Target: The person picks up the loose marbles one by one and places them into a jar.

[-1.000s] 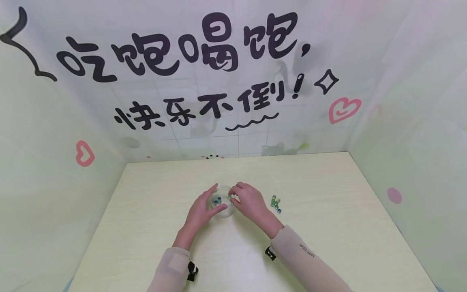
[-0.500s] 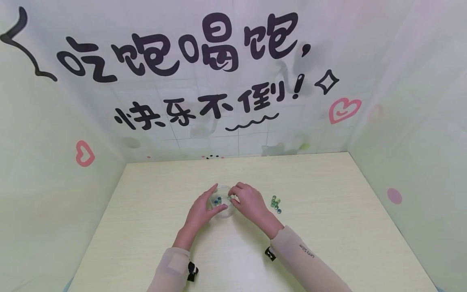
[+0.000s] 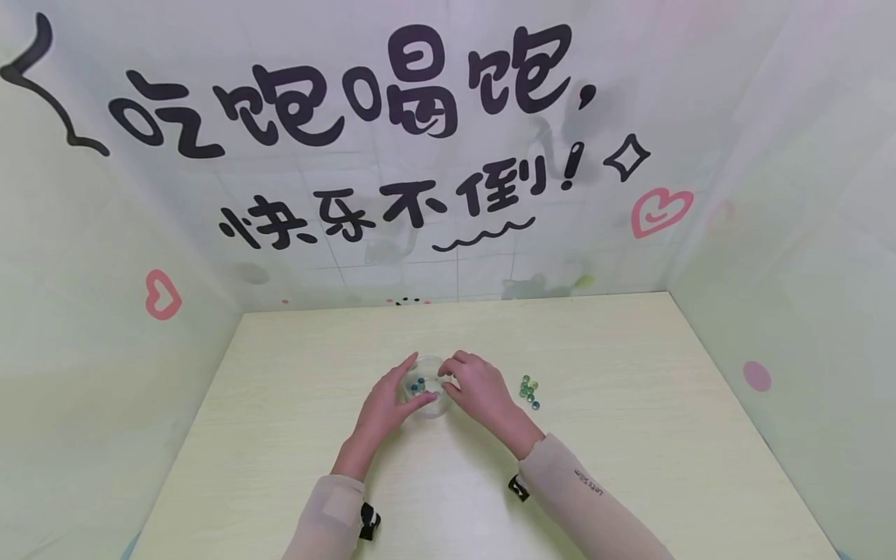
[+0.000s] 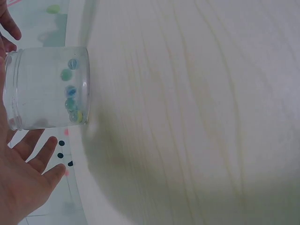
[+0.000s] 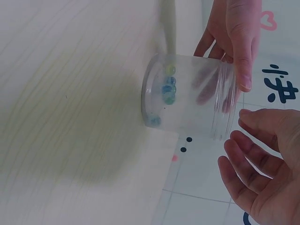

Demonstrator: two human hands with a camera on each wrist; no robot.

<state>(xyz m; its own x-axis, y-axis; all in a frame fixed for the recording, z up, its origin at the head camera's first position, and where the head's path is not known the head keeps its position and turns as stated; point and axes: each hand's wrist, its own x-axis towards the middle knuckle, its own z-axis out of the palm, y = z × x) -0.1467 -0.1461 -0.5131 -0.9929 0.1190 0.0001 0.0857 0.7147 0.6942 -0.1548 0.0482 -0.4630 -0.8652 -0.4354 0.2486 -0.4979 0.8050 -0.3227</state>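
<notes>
A clear, round jar [image 3: 435, 410] stands upright on the table. My left hand [image 3: 383, 403] holds it from the left, thumb at the near rim and fingers round the far side. Several blue, green and yellow glass marbles [image 4: 70, 91] lie on its bottom, plain through the wall in the left wrist view. Over the right side of the rim is my right hand [image 3: 481, 386]. In the right wrist view its fingers [image 5: 255, 159] are loosely bent and spread, with nothing between them, beside the jar's mouth.
A small cluster of greenish marbles [image 3: 528, 390] lies on the pale wooden table [image 3: 616, 435], right of the right hand. Printed curtains [image 3: 448, 272] hang along the table's back and sides.
Earlier the right fingertips pinched a greenish marble at the jar's rim; now they are parted and the marble is gone from them. The left hand and jar have stayed put.
</notes>
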